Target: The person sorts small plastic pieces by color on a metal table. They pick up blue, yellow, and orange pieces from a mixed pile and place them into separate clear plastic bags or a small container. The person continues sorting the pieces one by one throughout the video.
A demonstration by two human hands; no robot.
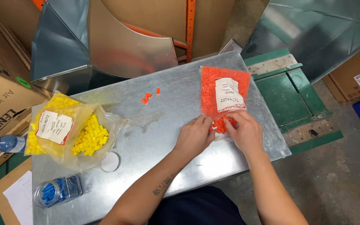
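1. The left hand (194,135) rests on the desk (167,108) with its fingers (203,121) curled down onto the near end of a clear bag of orange wire connectors (223,93), pinching the plastic at its open edge.
2. The right hand (246,132) mirrors it from the other side, its fingers (232,118) closed on the same edge of the bag, so both hands grip the bag's near end.
3. Between the two sets of fingertips sits a small heap of orange connectors (221,125), partly hidden by the fingers (whether they lie inside the bag mouth or just outside it cannot be told).
4. The rest of the bag stretches away beyond the fingers, flat on the desk, with a white label on top.
5. Well beyond the left fingers, a few loose orange connectors (147,97) lie apart on the bare metal.
6. Far off to the left of the left fingers lie an open bag of yellow connectors (90,135) and a sealed one (51,125) just beside it, a white round lid (110,162) near them, and a clear jar of blue connectors (58,191) on its side (nearest the desk's front edge).
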